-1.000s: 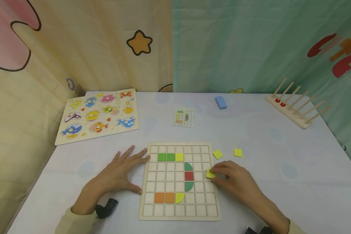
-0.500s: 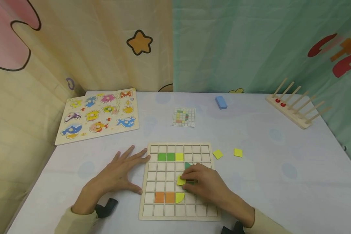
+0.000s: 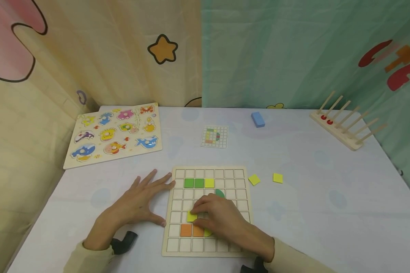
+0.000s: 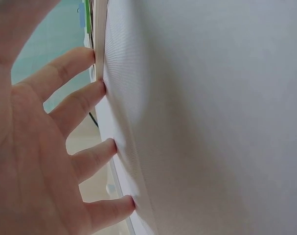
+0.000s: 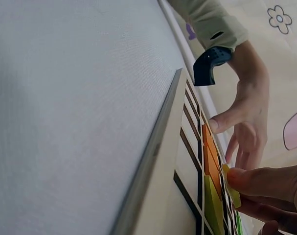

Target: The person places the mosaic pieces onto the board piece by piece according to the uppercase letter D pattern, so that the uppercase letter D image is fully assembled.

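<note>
A wooden grid board (image 3: 210,246) lies in front of me, with green, yellow and orange pieces in some of its squares. My right hand (image 3: 222,220) pinches a yellow square tile (image 3: 191,216) between thumb and fingers, just above the orange tiles (image 3: 186,230). This hand covers part of the board's right middle, leaving one green quarter-round piece (image 3: 219,193) showing above it. In the right wrist view the yellow tile (image 5: 230,186) stands tilted over the grid. Fingers spread, my left hand (image 3: 136,204) touches the board's left edge with thumb and fingertips.
Two loose yellow tiles (image 3: 278,178) lie right of the board. Behind it are a small pattern card (image 3: 214,137) and a blue block (image 3: 258,120). An animal peg puzzle (image 3: 116,132) lies at the back left, a wooden peg rack (image 3: 339,129) at the back right.
My right hand has carried the yellow tile leftward from the board's right edge to a square above the orange tiles. The left hand has stayed in place.
</note>
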`<act>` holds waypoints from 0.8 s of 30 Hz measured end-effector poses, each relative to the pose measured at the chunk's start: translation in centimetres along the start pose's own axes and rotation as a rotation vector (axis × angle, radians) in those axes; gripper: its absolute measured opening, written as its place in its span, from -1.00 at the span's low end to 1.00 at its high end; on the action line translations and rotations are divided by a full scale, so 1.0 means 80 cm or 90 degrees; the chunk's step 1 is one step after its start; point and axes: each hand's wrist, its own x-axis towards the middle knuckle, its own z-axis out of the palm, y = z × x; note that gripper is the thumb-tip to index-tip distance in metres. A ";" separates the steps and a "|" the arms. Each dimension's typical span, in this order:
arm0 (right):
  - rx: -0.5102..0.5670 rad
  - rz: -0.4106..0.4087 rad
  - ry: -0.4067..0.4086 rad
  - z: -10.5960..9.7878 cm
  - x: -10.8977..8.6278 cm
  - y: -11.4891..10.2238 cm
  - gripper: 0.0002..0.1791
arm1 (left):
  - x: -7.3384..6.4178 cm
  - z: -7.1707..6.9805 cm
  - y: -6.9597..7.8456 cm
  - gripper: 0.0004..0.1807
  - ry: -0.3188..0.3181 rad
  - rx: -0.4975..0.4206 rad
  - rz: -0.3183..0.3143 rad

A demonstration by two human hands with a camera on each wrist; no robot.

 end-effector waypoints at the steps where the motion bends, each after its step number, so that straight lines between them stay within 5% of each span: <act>1: -0.005 -0.001 -0.004 0.001 0.002 -0.002 -0.77 | 0.000 0.000 0.000 0.18 0.000 0.002 0.000; 24: -0.036 -0.007 -0.050 0.006 0.013 -0.012 -0.77 | -0.001 0.000 -0.001 0.18 -0.001 -0.010 -0.004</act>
